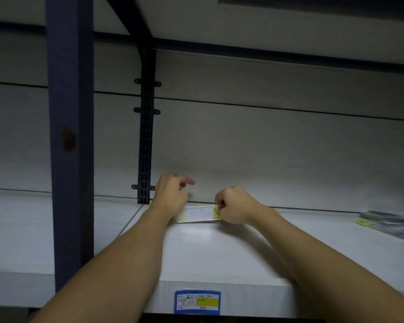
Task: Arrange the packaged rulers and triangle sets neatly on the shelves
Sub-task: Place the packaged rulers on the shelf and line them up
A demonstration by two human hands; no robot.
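Both arms reach deep onto the white shelf [219,257]; the right hand [234,205] pinches the yellow-tagged end of a packaged ruler [200,213] lying against the back wall. The left hand [172,194] rests over its other end, fingers loosely curled; more packaged sets [392,221] lie far right.

**A shop's stock shelving**

The place looks like a shop or stockroom. A white shelf [219,252] sits in a dark blue metal frame with a near post [69,136] and a slotted upright [145,141] at the far wall. A blue and yellow price label [197,302] is stuck on the shelf's near edge. Packaged goods [392,223] with yellow tags lie at the far right.
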